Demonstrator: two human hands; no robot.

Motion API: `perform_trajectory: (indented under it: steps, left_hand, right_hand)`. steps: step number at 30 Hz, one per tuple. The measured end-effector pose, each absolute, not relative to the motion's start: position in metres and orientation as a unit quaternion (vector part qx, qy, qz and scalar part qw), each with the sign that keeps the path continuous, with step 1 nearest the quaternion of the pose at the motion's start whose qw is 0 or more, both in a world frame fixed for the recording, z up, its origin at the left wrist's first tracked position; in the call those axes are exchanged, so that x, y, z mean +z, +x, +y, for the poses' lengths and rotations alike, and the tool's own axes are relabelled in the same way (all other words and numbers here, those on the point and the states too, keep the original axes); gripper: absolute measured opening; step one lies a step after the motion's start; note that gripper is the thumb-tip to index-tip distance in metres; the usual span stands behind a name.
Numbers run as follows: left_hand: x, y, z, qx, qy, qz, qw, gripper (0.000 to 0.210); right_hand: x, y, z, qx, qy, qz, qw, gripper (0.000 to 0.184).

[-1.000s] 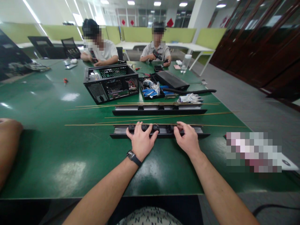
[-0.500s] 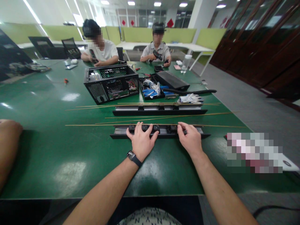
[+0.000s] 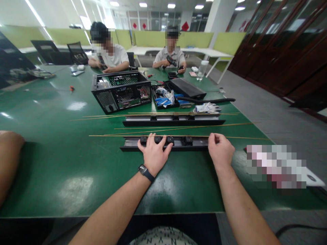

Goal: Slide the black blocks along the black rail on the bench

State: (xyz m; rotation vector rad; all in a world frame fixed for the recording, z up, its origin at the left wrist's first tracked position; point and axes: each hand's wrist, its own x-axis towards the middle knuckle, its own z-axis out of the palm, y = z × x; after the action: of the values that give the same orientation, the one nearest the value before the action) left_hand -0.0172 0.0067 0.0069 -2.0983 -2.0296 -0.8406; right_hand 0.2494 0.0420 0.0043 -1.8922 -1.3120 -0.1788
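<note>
A black channel rail [image 3: 198, 147] with a silvery inside lies across the green table before me. Several small black blocks [image 3: 188, 140] sit in it. My left hand [image 3: 155, 153] rests on the rail's left half, fingers spread over the blocks there. At the right end of the rail, my right hand [image 3: 221, 149] pinches a thin brass-coloured rod [image 3: 114, 135] that runs along the rail's far side. Its fingers are closed, and part of the rod is hidden behind them. A second, similar rail [image 3: 173, 122] lies just beyond, with more thin rods [image 3: 143, 131] around it.
Farther back stand an open computer case [image 3: 122, 90], a black tray [image 3: 166, 106] with gloves and a flat black box [image 3: 187, 87]. White gloves [image 3: 207, 108] lie near the far rail. Another person's arm [image 3: 10, 156] rests at left; two people sit across the table.
My right hand has slid to the right along the rail, and the thin rod's left end has shifted right with it. My left hand has stayed in place.
</note>
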Motion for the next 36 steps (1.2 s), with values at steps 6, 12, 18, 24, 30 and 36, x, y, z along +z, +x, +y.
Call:
perform_trajectory:
  steps: [6,12,18,24,30,36]
  left_hand:
    - [0.006,-0.017,0.007,-0.277,-0.687,-0.670,0.049,0.040]
    - [0.008,-0.017,0.007,-0.273,-0.688,-0.671,0.044,0.041]
    - [0.009,-0.017,0.006,-0.268,-0.688,-0.673,0.046,0.041]
    - [0.009,-0.017,0.006,-0.272,-0.689,-0.670,0.046,0.041]
    - [0.009,-0.016,0.006,-0.267,-0.690,-0.671,0.045,0.042]
    - [0.008,-0.017,0.006,-0.270,-0.688,-0.672,0.044,0.041]
  right_hand:
    - [0.004,0.242,0.041,-0.062,-0.715,-0.571,0.399,0.037]
    - [0.003,0.246,0.043,-0.086,-0.736,-0.556,0.378,0.037]
    - [0.000,0.261,0.046,-0.107,-0.782,-0.500,0.355,0.036]
    - [0.003,0.248,0.042,-0.077,-0.758,-0.540,0.357,0.038]
    - [0.005,0.244,0.042,-0.063,-0.735,-0.568,0.365,0.037]
    - [0.003,0.252,0.044,-0.093,-0.773,-0.520,0.350,0.037]
